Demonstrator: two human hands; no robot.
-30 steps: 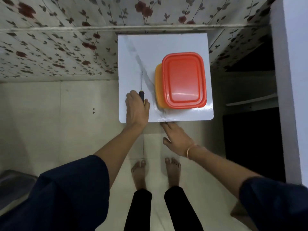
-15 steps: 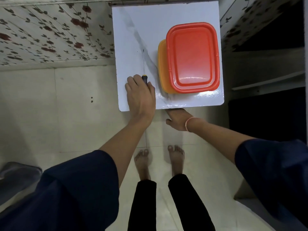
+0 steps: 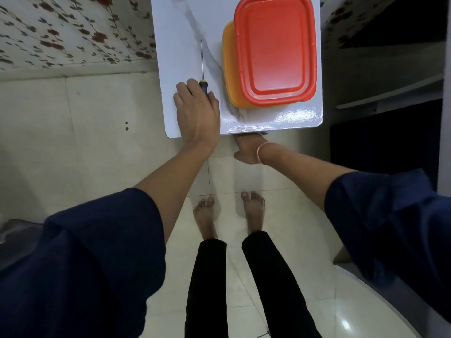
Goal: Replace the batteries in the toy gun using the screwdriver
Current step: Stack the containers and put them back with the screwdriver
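Left hand (image 3: 197, 111) stays where it was a second ago: fingers curled over the black handle of the screwdriver (image 3: 202, 62), which lies flat on the white table (image 3: 175, 45), shaft pointing away from the person. No lift yet. Right hand (image 3: 247, 150) has changed: a second ago it lay flat at the table's front edge, and now it has slid under that edge, so only the wrist with its bangle (image 3: 260, 152) and the back of the hand show. Fingers hidden; cannot tell whether they hold anything. Orange box (image 3: 228, 69) with red lid (image 3: 274, 47) sits unmoved on the right half of the table, lid on. Toy gun not in view; possibly inside the box or below the table. Judgement: tool is secured, gun not yet fetched, battery work not begun.
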